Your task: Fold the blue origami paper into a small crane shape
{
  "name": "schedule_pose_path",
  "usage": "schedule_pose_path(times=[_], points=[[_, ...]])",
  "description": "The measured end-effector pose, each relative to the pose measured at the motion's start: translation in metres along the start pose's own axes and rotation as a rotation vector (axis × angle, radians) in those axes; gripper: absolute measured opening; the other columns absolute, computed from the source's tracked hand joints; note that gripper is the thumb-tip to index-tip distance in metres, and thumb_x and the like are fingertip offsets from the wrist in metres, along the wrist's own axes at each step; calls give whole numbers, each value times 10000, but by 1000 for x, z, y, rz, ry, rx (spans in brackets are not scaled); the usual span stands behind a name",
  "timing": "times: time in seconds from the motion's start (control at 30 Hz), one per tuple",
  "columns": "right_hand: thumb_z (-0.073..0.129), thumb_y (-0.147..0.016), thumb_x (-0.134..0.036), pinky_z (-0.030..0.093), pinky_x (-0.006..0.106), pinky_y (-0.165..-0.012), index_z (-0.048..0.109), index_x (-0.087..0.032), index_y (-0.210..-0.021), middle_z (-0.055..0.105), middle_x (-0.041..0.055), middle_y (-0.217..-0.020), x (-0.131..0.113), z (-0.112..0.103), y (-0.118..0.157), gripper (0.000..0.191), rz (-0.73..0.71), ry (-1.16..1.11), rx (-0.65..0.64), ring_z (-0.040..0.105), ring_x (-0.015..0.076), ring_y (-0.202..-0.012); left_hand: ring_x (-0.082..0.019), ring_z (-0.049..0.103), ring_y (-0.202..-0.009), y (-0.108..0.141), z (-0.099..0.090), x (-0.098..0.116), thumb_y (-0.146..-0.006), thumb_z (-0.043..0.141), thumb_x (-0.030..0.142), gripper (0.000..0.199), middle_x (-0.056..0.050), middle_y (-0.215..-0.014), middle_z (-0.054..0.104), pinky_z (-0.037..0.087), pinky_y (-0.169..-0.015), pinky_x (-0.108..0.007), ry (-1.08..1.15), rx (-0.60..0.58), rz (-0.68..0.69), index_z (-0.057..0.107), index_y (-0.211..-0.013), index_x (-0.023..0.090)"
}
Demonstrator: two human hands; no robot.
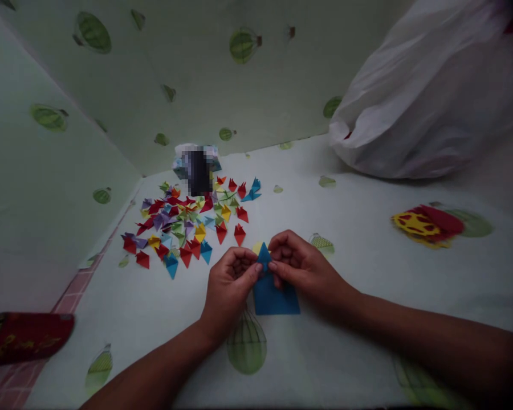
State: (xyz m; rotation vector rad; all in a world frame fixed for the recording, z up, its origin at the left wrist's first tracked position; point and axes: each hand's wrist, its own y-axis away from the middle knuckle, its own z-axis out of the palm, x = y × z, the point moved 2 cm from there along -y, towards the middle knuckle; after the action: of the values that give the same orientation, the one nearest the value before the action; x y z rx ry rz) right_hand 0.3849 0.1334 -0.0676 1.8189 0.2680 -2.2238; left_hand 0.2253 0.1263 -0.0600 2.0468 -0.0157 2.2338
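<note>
Between my hands is a small folded piece of blue paper [264,254], its pointed tip upward. My left hand [234,283] pinches its left edge between thumb and fingers. From the other side my right hand [301,266] pinches the right edge, thumb close to the left thumb. Below them, a flat blue paper sheet [277,299] lies on the table, partly covered by my hands. A bit of yellow [257,248] shows just behind the folded tip; what it belongs to I cannot make out.
Many small folded paper pieces [186,256] in several colours spread over the table at the left. Behind them stands a tissue box [214,159] with a blurred dark object [200,173]. A white plastic bag [402,131] fills the back right, red-and-yellow cutouts [436,225] nearer. A red object [29,339] lies far left.
</note>
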Motion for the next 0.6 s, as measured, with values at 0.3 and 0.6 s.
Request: schedule_pose_path(times=[0.3,0.6], points=[[628,-831,-205,436,242,-570,571,-183,-859,582,-41,-631,-3,-1,1,67,-4,33,-58,552,95,-570,-102,624,-681,-1,-1,1,-735,765,204,137,9,-729,669,505,-647,-205,-16,-7,4,653,-801,162],[611,-825,-175,472,264,-602,618,-199,-813,610,-14,-717,-6,-3,2,28,-106,145,-19,591,117,-632,-128,671,-717,-1,-6,-6,-825,725,283,145,1,-772,692,525,-705,-243,62,-53,-80,659,-892,172]])
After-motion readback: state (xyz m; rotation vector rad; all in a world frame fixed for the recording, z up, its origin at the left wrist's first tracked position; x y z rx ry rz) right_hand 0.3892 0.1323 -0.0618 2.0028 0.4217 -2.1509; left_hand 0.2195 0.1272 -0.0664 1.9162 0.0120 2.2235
